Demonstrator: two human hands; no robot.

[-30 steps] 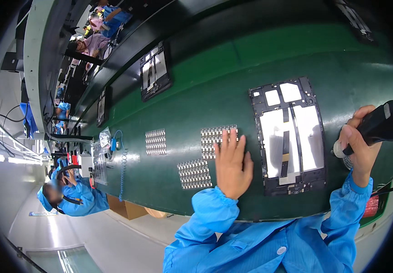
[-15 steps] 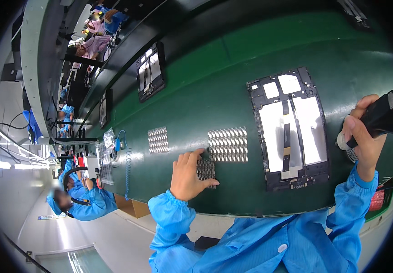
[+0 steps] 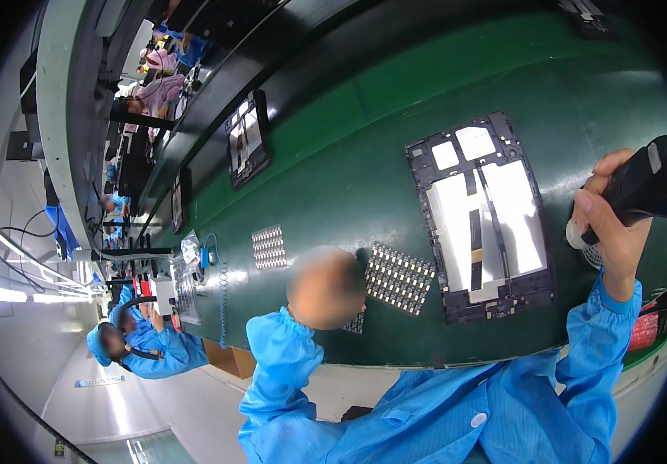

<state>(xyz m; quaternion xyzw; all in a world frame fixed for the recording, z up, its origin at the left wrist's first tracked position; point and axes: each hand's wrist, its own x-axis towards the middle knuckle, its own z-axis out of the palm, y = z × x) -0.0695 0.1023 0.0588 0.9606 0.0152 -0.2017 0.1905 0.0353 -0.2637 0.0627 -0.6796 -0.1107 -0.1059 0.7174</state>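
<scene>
1. A tilted panel of small circuit boards (image 3: 400,279) lies on the green bench, between the left hand (image 3: 324,288) and a tablet-like frame (image 3: 488,224). Its right corner comes close to the frame; contact cannot be told.
2. A second panel (image 3: 355,324) shows only in part, its rest hidden by the left hand.
3. The left hand is blurred, so whether its fingers are apart, together or clamped on that second panel cannot be told.
4. The step in hand appears to be handling or arranging the panels; the next move seems to call for a light hold at a panel's edge, away from the frame.
5. The frame lies flat, its pale inner plates crossed by dark ribbon strips, with neither hand on it.
6. The right hand (image 3: 615,236) is closed around a dark handheld object (image 3: 646,182), beyond the frame's right side.
7. A third panel (image 3: 269,247) lies left of the left hand, near a coiled blue cord (image 3: 222,301).
8. Farther left, a co-worker (image 3: 148,348) in blue sits along the bench (image 3: 349,185).
</scene>
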